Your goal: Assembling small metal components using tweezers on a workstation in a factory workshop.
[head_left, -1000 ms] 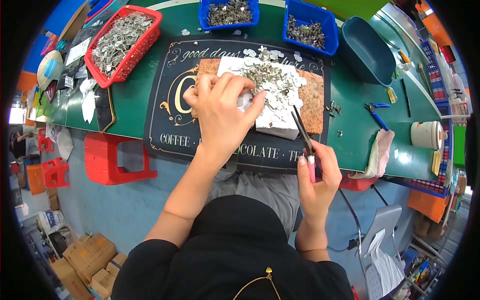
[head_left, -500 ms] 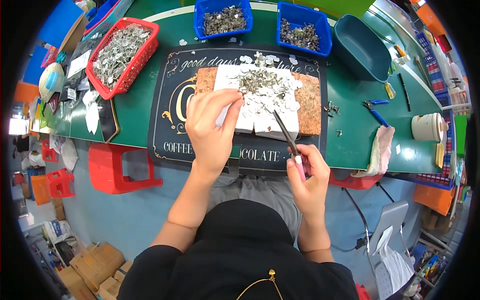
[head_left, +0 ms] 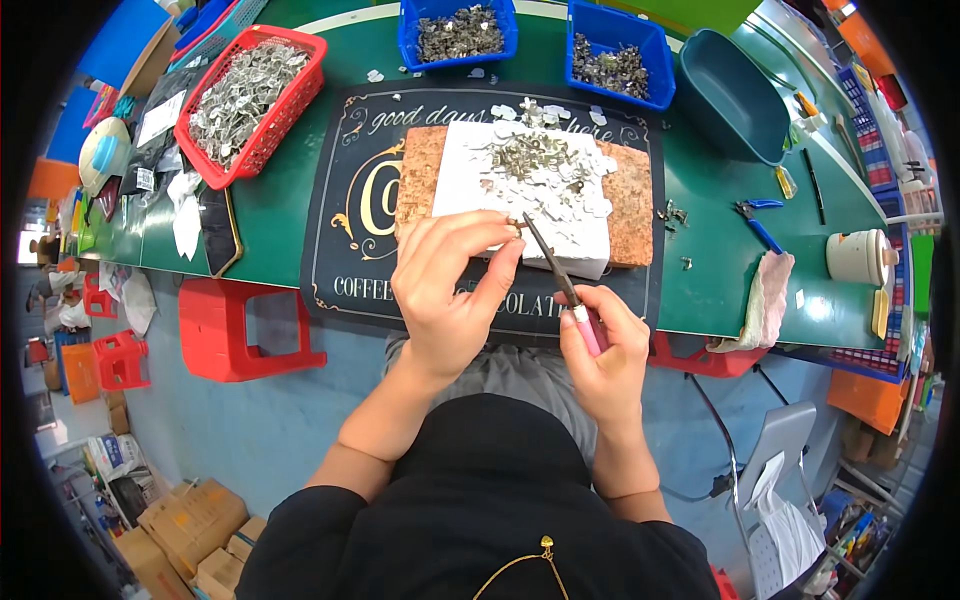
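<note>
My right hand (head_left: 612, 352) is closed around the pink grip of a slim, dark, pointed tool (head_left: 548, 255) that looks like tweezers. Its tip points up and left, close to my left fingertips. With thumb and fingers pinched together, my left hand (head_left: 450, 280) holds a small metal piece (head_left: 518, 226), too small to make out well. Both hands are over the near edge of a white block (head_left: 465, 160). A heap of small silvery metal pieces (head_left: 540, 155) and flat white bits lies on that block, which rests on a reddish-brown speckled slab (head_left: 627, 205).
Beneath the slab is a black printed mat (head_left: 330, 215) on a green table (head_left: 720, 290). Around it stand a red basket (head_left: 255, 105) of metal pieces, two blue bins (head_left: 458, 35) of small parts and a dark green tub (head_left: 735, 95). Blue-handled pliers (head_left: 760, 225) and a cloth (head_left: 768, 300) lie right.
My left hand has moved right and a little toward me, off the heap. The tool in my right hand has shifted left, bringing its tip close to my left fingertips.
</note>
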`<act>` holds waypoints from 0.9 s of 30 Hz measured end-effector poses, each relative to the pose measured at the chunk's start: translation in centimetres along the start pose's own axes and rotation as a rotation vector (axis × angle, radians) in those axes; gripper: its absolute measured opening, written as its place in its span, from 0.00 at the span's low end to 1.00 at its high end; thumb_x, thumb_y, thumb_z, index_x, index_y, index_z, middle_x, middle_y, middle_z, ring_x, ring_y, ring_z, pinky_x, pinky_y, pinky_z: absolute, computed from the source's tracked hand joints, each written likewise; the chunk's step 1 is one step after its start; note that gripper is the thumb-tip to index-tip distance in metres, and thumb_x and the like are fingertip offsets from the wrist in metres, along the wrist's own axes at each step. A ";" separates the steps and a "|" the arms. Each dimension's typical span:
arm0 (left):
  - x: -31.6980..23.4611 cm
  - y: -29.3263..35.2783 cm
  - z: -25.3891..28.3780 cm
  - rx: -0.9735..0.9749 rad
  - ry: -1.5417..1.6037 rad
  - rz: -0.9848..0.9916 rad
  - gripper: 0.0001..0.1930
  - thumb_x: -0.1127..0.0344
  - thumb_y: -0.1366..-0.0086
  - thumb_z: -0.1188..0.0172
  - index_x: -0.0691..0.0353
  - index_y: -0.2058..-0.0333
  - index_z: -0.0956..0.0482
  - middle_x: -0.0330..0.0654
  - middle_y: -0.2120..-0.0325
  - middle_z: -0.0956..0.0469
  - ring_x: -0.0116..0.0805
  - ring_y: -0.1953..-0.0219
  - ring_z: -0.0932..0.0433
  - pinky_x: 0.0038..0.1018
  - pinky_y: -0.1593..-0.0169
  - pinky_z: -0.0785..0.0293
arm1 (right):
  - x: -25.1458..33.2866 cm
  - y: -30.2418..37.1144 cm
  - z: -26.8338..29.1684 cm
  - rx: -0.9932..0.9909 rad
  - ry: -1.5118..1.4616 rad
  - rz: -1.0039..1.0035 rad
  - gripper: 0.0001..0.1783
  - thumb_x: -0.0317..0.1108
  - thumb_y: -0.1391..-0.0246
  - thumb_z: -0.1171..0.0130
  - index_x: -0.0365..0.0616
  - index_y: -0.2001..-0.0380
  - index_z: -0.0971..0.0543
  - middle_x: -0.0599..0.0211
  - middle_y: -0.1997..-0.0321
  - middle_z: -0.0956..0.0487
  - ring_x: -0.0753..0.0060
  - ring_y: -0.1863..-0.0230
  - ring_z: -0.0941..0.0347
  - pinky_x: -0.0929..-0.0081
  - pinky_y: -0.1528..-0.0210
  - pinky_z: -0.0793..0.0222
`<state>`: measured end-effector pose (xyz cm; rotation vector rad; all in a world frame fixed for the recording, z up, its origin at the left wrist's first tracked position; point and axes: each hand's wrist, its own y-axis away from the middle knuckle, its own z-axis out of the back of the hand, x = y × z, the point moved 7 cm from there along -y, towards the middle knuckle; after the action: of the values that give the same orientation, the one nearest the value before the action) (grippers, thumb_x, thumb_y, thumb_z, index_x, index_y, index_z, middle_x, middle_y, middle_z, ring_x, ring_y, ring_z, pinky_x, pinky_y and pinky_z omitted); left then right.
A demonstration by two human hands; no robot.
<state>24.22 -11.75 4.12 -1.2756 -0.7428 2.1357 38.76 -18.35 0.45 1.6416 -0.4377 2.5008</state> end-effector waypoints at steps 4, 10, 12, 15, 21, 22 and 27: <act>2.1 1.0 -1.0 -0.015 0.613 0.548 0.07 0.66 0.36 0.49 0.65 0.67 0.30 0.37 0.75 0.28 0.18 0.78 0.35 0.14 0.71 0.37 | -0.1 0.1 -0.1 0.030 -0.163 -0.069 0.07 0.19 0.55 0.48 0.32 0.69 0.26 0.68 0.75 0.27 0.85 0.75 0.34 0.88 0.73 0.40; 2.7 1.6 -2.4 0.234 0.791 0.653 0.10 0.64 0.33 0.52 0.63 0.71 0.30 0.30 0.81 0.34 0.13 0.81 0.42 0.13 0.78 0.46 | -0.6 0.5 -0.6 0.109 -0.260 -0.133 0.07 0.19 0.53 0.49 0.33 0.68 0.25 0.72 0.74 0.28 0.89 0.75 0.38 0.91 0.74 0.44; 2.5 1.6 -2.5 0.202 0.802 0.647 0.10 0.64 0.33 0.52 0.63 0.71 0.30 0.30 0.82 0.35 0.13 0.81 0.42 0.13 0.78 0.47 | -0.8 0.6 -0.7 0.125 -0.310 -0.168 0.07 0.19 0.53 0.49 0.33 0.68 0.26 0.73 0.73 0.29 0.90 0.75 0.38 0.91 0.74 0.44; 2.9 1.9 -2.4 0.120 0.789 0.640 0.11 0.64 0.34 0.51 0.63 0.73 0.31 0.29 0.84 0.36 0.13 0.82 0.43 0.14 0.79 0.48 | -1.1 0.9 -1.3 0.202 -0.378 -0.215 0.07 0.20 0.52 0.49 0.33 0.67 0.26 0.76 0.72 0.29 0.91 0.74 0.39 0.91 0.73 0.45; 3.2 2.2 -2.5 0.106 0.741 0.555 0.10 0.64 0.34 0.52 0.64 0.71 0.30 0.35 0.79 0.32 0.16 0.81 0.38 0.13 0.80 0.43 | -1.7 1.3 -1.8 0.250 -0.401 -0.327 0.05 0.23 0.50 0.47 0.35 0.68 0.26 0.79 0.74 0.31 0.92 0.74 0.41 0.91 0.73 0.48; 3.3 2.2 -2.6 0.106 0.731 0.542 0.10 0.64 0.33 0.52 0.63 0.71 0.30 0.35 0.80 0.32 0.16 0.81 0.39 0.13 0.79 0.43 | -1.7 1.2 -1.8 0.239 -0.402 -0.320 0.05 0.25 0.49 0.47 0.35 0.68 0.26 0.79 0.75 0.31 0.92 0.75 0.42 0.91 0.74 0.49; 2.3 1.7 -3.0 0.155 0.705 0.524 0.13 0.61 0.32 0.55 0.64 0.70 0.31 0.36 0.78 0.32 0.19 0.78 0.36 0.16 0.73 0.38 | -1.5 0.9 -1.6 0.203 -0.372 -0.251 0.07 0.29 0.47 0.46 0.35 0.69 0.25 0.80 0.77 0.32 0.92 0.77 0.44 0.91 0.77 0.52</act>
<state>25.68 -10.81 0.43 -2.1194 0.0633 1.8239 37.77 -18.62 -1.69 2.1001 -0.0014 2.1196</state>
